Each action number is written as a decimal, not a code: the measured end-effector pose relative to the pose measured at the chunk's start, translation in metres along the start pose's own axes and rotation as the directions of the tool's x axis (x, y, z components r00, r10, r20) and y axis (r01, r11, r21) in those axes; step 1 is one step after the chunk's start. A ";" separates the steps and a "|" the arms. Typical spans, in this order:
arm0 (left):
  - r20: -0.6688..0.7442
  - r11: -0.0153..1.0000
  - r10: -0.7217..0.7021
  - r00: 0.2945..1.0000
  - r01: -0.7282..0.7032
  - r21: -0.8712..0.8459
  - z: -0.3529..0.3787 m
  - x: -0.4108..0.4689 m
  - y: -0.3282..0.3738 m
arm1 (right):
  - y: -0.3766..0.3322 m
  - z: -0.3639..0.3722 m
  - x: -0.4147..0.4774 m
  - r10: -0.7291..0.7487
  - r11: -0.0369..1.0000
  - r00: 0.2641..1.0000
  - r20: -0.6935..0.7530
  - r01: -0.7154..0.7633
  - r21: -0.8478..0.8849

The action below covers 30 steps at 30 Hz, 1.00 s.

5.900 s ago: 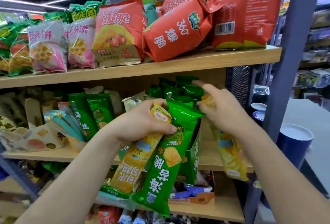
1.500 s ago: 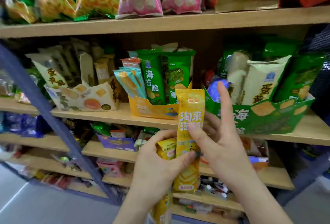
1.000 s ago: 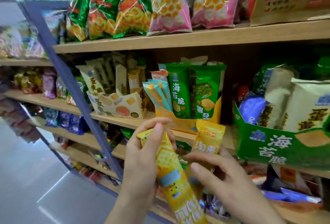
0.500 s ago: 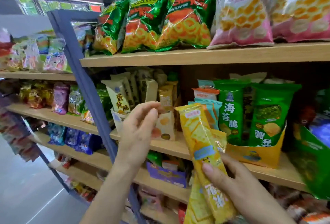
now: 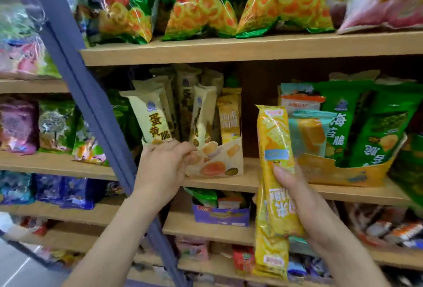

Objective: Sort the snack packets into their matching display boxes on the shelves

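Cut off by top edge: ring-snack bags point(image 5: 201, 7). Can't read blurred lower-shelf packets point(image 5: 194, 250). Only see lower end of second yellow packet point(image 5: 271, 257) behind front yellow packet point(image 5: 274, 149). Can't see left hand point(image 5: 163, 167) fingertips at cream display box point(image 5: 219, 163) rim.

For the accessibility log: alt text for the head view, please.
The right hand holds yellow snack packets upright before a shelf, while the left hand grips the front of a cream display box holding cream packets.
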<state>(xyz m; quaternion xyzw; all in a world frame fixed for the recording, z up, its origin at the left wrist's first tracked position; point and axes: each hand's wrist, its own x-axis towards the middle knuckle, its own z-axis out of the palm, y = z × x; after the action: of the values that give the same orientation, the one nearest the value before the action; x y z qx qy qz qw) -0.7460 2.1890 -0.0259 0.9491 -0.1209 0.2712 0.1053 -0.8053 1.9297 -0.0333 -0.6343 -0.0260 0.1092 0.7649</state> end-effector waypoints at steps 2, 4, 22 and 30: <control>-0.024 1.000 0.022 0.999 -0.023 -0.014 -0.003 -0.005 -0.002 | 0.008 -0.002 0.001 0.016 1.000 1.000 -0.015 -0.016 -0.013; -0.040 0.998 0.010 0.999 -0.012 -0.061 -0.004 -0.010 -0.004 | 0.014 -0.004 -0.002 0.015 1.000 1.000 -0.004 -0.015 0.022; 0.538 0.223 -0.318 0.781 0.613 -0.758 0.031 -0.103 0.180 | 0.078 -0.043 -0.061 -0.173 0.873 0.984 0.049 0.176 -0.455; 0.614 -0.073 -0.383 0.691 0.639 -0.765 0.039 -0.110 0.212 | 0.074 -0.082 -0.088 -0.061 0.994 0.996 -0.063 0.055 -0.092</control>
<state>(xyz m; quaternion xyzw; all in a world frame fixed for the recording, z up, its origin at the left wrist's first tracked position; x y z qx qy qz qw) -0.8782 1.9962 -0.0889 0.6464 0.0984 -0.0304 0.7560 -0.8858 1.8453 -0.1125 -0.6704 -0.0239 0.0647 0.7388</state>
